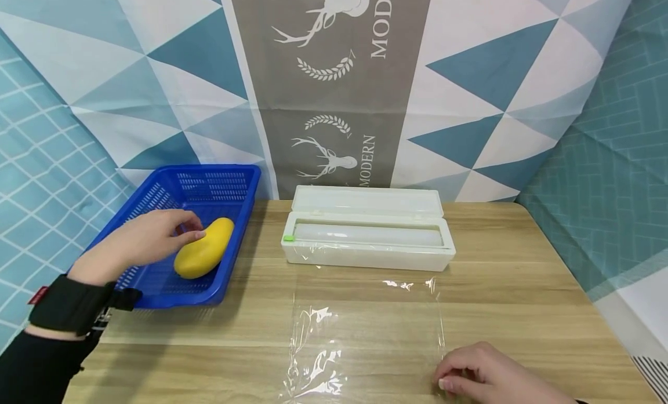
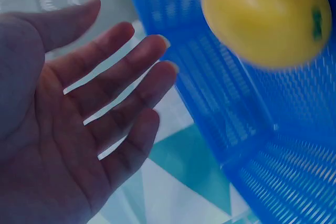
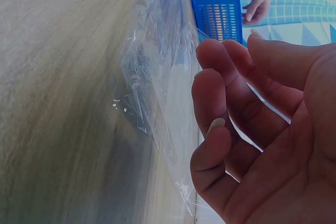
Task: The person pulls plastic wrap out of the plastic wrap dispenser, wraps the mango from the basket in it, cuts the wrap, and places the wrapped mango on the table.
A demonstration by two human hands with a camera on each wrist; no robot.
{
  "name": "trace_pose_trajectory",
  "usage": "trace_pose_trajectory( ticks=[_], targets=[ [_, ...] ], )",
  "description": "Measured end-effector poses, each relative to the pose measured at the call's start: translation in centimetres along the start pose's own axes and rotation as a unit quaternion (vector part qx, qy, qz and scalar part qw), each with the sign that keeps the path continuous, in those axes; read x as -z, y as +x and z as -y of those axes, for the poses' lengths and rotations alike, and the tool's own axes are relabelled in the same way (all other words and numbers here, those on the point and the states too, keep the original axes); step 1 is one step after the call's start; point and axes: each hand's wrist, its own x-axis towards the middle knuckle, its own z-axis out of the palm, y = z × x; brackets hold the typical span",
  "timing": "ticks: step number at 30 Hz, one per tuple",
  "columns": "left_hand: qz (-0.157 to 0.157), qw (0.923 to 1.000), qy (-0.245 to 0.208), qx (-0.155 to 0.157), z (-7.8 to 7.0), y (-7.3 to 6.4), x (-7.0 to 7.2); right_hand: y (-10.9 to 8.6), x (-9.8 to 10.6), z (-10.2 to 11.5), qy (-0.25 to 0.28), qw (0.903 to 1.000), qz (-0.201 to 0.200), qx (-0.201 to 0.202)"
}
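Note:
A yellow mango with a small green mark at one end lies in a blue plastic basket on the left. Over the basket, my left hand reaches toward the mango; the left wrist view shows its fingers spread and relaxed, apart from the fruit. A sheet of clear plastic wrap stretches across the table from a white dispenser box. Beside the wrap's near right edge is my right hand, its fingers loosely bent with nothing between them.
The dispenser's lid stands raised, showing a roll inside and a green piece at its left end. All of this is on a wooden table, with a patterned cloth hanging behind.

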Motion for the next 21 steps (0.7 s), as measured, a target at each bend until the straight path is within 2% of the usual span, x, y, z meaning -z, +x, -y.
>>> trace_pose_trajectory(
  ticks=[5, 11, 17, 21],
  targets=[
    [0.052, 0.9985, 0.014, 0.011, 0.6, 1.8, -0.2, 0.0, 0.1, -0.1, 0.017, 0.9996, 0.011, -0.019],
    [0.094, 0.9953, -0.021, 0.008, 0.6, 3.4, -1.0, -0.1, -0.1, -0.4, 0.02, 0.9996, 0.009, -0.016],
    [0.159, 0.9847, -0.053, 0.048, 0.8, 4.5, -2.3, -0.2, -0.2, -0.5, 0.001, 0.9999, -0.004, 0.01],
    [0.198, 0.9745, -0.075, 0.075, 1.3, 4.3, -3.1, -0.3, -0.3, -0.6, -0.007, 0.9997, -0.011, 0.021]
  ],
)
